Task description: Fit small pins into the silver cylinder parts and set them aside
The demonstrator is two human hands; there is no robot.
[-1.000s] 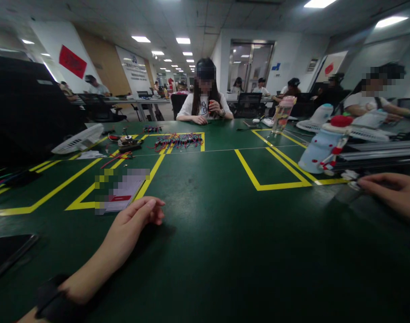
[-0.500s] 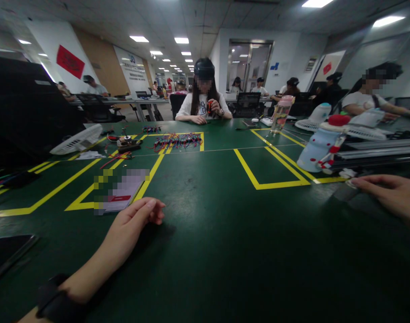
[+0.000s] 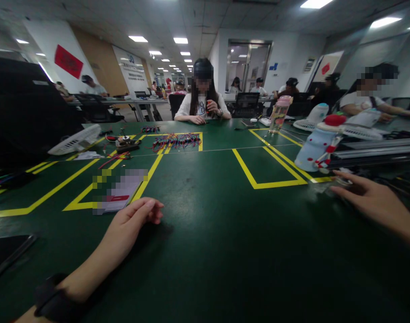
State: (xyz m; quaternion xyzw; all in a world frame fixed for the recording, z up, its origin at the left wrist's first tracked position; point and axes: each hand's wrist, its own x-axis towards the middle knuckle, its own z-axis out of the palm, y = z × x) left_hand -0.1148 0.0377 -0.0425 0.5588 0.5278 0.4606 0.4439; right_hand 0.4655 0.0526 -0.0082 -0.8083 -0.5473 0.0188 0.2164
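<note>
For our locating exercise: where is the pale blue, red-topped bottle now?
In the head view, the bottle is on the right side of the green table, beyond the right hand, beside the long silver bars.

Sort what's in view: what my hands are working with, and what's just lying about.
Being worked with: the small clear object at the right hand, blurred, grip unclear.

Lying about: pale flat item by the left hand, tangled wires, light-blue bottle, dark flat slab.

Ceiling lights glow near 12 o'clock; a glass door stands at 1, a red poster hangs at 10, and the green table spreads at 6.
</note>
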